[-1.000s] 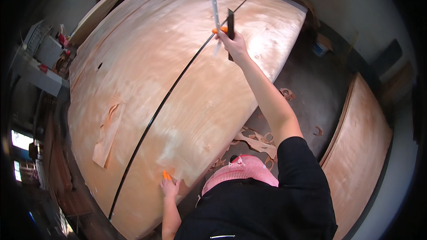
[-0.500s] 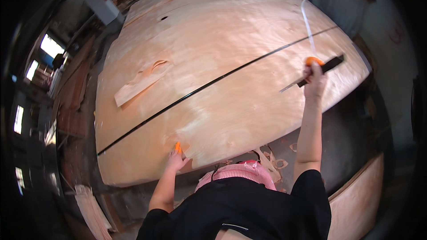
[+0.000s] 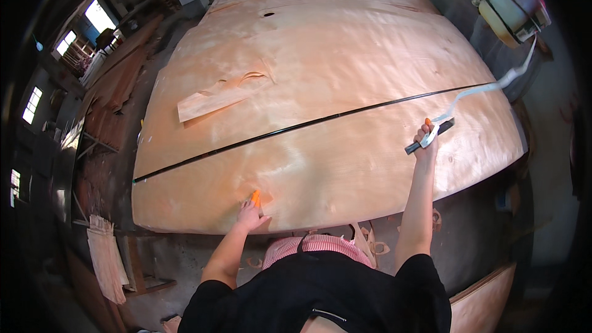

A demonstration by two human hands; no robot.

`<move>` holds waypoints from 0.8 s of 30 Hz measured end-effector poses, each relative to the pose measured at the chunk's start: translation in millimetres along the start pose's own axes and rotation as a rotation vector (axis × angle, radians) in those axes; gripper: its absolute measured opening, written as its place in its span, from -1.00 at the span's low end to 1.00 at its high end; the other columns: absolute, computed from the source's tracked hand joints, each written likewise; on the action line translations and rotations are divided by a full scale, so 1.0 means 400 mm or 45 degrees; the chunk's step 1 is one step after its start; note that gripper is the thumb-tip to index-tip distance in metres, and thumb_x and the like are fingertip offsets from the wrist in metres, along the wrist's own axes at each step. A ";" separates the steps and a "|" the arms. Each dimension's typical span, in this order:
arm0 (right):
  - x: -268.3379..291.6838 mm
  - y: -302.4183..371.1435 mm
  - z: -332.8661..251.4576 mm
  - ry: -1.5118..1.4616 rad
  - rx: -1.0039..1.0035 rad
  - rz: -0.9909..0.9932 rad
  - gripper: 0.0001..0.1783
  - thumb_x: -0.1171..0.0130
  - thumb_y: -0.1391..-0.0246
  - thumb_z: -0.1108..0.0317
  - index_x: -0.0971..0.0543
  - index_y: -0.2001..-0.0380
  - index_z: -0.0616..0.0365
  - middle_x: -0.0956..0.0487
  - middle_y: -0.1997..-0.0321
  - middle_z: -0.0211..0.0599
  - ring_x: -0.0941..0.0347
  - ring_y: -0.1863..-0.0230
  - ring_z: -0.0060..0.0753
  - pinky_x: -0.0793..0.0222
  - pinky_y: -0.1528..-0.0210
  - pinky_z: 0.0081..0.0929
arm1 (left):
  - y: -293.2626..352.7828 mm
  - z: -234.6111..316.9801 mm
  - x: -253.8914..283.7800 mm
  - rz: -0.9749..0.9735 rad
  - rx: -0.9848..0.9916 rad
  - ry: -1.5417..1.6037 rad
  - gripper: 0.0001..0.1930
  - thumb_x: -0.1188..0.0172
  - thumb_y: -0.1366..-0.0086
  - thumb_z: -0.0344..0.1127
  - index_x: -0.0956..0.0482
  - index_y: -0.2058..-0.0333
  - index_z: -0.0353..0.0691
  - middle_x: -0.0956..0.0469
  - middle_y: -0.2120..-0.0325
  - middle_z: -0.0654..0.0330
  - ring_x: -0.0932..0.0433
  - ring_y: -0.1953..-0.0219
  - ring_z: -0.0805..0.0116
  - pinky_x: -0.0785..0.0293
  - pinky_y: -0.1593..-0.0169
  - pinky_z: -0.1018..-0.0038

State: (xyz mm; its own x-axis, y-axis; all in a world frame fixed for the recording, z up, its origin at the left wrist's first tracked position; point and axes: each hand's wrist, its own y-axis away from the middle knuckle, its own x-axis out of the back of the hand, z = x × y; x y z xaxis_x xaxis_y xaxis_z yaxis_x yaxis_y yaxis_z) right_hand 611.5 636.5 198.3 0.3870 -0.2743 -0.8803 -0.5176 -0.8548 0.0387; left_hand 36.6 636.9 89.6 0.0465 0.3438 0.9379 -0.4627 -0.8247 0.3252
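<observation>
Smooth, faintly glossy wood sheet (image 3: 345, 68)

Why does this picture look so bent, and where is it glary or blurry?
Head view: likely the wide fisheye lens, since the near edge of the wood sheet bows and the corners go black; head view: glare whitens the window at upper left and the sheet's right side; head view: the white strip at the right hand looks softly smeared, perhaps from motion.
</observation>
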 end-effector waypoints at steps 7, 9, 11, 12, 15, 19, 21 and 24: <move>0.243 0.043 0.036 0.280 -0.012 0.965 -0.81 0.05 -0.08 0.22 -0.50 0.27 -0.06 -0.38 0.67 -0.66 -0.04 0.82 -0.73 0.12 0.79 -0.71 | -0.011 -0.026 -0.021 0.072 -0.086 0.001 -0.14 -0.07 0.01 0.17 -0.07 -0.09 -0.40 0.03 -0.16 -0.01 -0.02 -0.18 0.11 0.08 -0.19 0.19; 0.252 0.108 0.082 0.359 0.017 0.822 -0.77 0.05 -0.08 0.20 -0.50 0.24 -0.04 -0.36 0.68 -0.66 -0.05 0.81 -0.74 0.11 0.78 -0.71 | -0.006 -0.022 -0.017 0.026 -0.071 0.026 -0.13 -0.07 0.01 0.16 -0.05 -0.10 -0.41 0.06 -0.17 0.00 0.00 -0.19 0.09 0.09 -0.19 0.17; 0.241 0.174 0.091 0.779 0.143 0.840 -0.71 0.01 -0.07 0.18 -0.49 0.17 0.03 -0.31 0.69 -0.65 -0.06 0.77 -0.76 0.10 0.76 -0.72 | -0.009 -0.004 0.022 0.000 -0.075 0.064 -0.14 -0.09 0.02 0.13 -0.04 -0.10 -0.41 0.06 -0.17 0.00 0.01 -0.19 0.10 0.09 -0.19 0.17; 0.228 0.206 0.098 0.889 0.158 0.750 -0.72 -0.01 -0.06 0.17 -0.49 0.22 0.07 -0.28 0.70 -0.65 -0.05 0.77 -0.77 0.11 0.76 -0.72 | -0.003 -0.006 0.019 0.051 -0.086 0.073 -0.15 -0.11 0.02 0.10 -0.05 -0.10 -0.40 0.05 -0.17 0.01 -0.01 -0.18 0.10 0.07 -0.19 0.19; 0.120 0.313 0.127 1.267 0.015 0.799 -0.74 -0.11 0.01 0.13 -0.51 0.52 0.12 -0.28 0.72 -0.63 -0.13 0.73 -0.77 0.06 0.72 -0.72 | 0.004 -0.022 0.005 0.199 -0.136 0.096 -0.19 -0.15 0.02 0.01 -0.06 -0.10 -0.39 0.03 -0.16 0.02 -0.04 -0.17 0.11 0.02 -0.17 0.22; -0.009 0.478 0.201 1.597 -0.257 0.669 -0.72 -0.06 -0.02 0.15 -0.46 0.60 0.12 -0.32 0.74 -0.59 -0.20 0.73 -0.74 0.01 0.73 -0.69 | 0.007 -0.032 -0.018 0.293 -0.180 0.223 -0.26 -0.15 0.00 -0.12 -0.08 -0.08 -0.40 0.00 -0.14 -0.01 -0.06 -0.15 0.07 -0.08 -0.14 0.27; 0.074 0.532 0.256 1.539 -0.353 0.493 -0.80 -0.07 0.01 0.25 -0.46 0.60 0.12 -0.28 0.73 -0.62 -0.14 0.72 -0.75 0.02 0.69 -0.71 | 0.015 -0.039 -0.029 0.304 -0.198 0.329 -0.29 -0.15 -0.01 -0.16 -0.10 -0.07 -0.41 -0.02 -0.13 -0.03 -0.07 -0.14 0.05 -0.12 -0.12 0.30; 0.063 0.605 0.402 1.521 -0.479 0.415 -0.93 -0.01 0.02 0.41 -0.45 0.47 0.18 -0.37 0.64 -0.52 -0.25 0.64 -0.69 -0.13 0.63 -0.69 | 0.016 -0.058 -0.042 0.352 -0.268 0.480 -0.33 -0.15 -0.01 -0.17 -0.15 -0.05 -0.39 -0.08 -0.08 -0.06 -0.10 -0.12 0.01 -0.12 -0.12 0.30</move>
State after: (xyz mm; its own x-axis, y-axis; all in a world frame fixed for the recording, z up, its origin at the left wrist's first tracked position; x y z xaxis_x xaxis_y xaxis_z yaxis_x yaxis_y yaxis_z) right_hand 373.5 493.6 109.5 0.8235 -0.5464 0.1525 -0.5464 -0.6918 0.4720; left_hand 12.3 636.3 73.0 -0.4073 0.2956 0.8642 -0.5828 -0.8126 0.0032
